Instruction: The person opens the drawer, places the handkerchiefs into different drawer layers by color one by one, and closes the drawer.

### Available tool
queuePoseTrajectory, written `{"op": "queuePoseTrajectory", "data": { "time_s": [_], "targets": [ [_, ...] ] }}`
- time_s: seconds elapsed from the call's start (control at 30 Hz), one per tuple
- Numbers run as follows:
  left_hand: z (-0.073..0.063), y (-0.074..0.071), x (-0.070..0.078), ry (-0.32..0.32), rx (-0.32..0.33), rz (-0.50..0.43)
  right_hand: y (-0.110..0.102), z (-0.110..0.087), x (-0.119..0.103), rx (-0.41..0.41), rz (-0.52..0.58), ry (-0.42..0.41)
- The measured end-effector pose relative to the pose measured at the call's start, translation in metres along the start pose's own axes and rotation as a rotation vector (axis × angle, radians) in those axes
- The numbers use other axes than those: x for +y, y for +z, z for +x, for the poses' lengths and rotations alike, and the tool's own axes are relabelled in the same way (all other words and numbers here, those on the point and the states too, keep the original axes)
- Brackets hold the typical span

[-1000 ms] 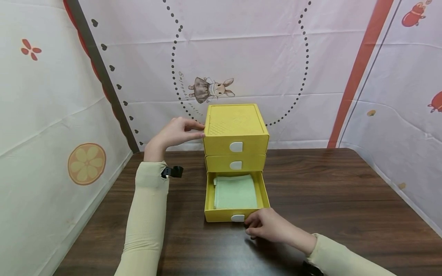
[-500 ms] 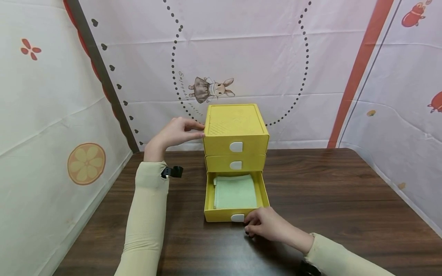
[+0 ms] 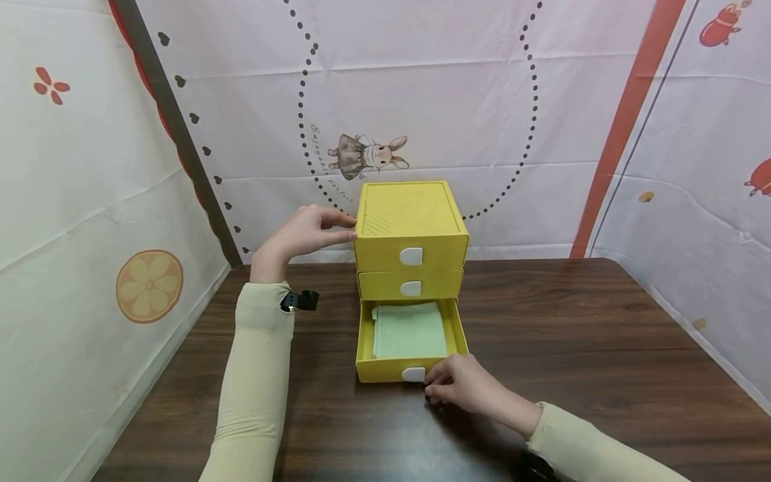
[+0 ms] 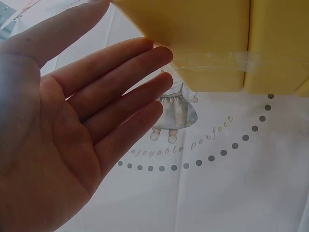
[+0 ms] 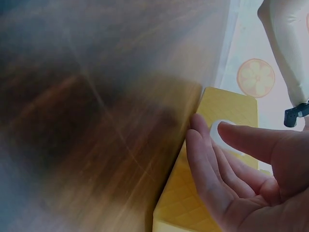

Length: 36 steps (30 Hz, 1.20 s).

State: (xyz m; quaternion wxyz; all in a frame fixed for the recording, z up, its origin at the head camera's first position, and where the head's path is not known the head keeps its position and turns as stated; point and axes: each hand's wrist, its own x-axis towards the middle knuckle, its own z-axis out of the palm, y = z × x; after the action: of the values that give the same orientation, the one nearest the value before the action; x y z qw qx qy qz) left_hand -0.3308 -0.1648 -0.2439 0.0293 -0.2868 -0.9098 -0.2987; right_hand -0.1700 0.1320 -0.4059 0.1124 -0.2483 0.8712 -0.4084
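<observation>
A yellow chest of small drawers (image 3: 385, 253) stands mid-table, its bottom drawer (image 3: 382, 370) pulled out. Inside that drawer lies a folded pale green cloth (image 3: 409, 333). My left hand (image 3: 306, 232) touches the chest's upper left edge with thumb and fingertips; the left wrist view shows its fingers (image 4: 120, 92) extended beside the yellow side wall. Low at the drawer front, my right hand (image 3: 462, 385) rests its loosely bent fingers against the right part, beside the white tab handle (image 3: 413, 374). In the right wrist view the thumb (image 5: 248, 139) overlaps that handle.
The chest stands on a dark brown wooden table (image 3: 566, 335). Behind and at both sides hangs a pale printed cloth (image 3: 421, 80) with a rabbit picture. Two upper drawers with white tabs (image 3: 411, 288) are closed. Clear tape (image 4: 246, 60) crosses the chest's side.
The bottom drawer has slid slightly inward, away from me, with the right hand following at its front. The left hand stays in place on the chest.
</observation>
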Motion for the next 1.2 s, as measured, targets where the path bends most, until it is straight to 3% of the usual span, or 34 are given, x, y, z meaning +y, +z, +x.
{"op": "queuePoseTrajectory", "data": {
  "time_s": [1.2],
  "targets": [
    [0.001, -0.001, -0.001, 0.019, 0.003, 0.017, -0.005, 0.045, 0.019, 0.237, 0.021, 0.093]
  ]
}}
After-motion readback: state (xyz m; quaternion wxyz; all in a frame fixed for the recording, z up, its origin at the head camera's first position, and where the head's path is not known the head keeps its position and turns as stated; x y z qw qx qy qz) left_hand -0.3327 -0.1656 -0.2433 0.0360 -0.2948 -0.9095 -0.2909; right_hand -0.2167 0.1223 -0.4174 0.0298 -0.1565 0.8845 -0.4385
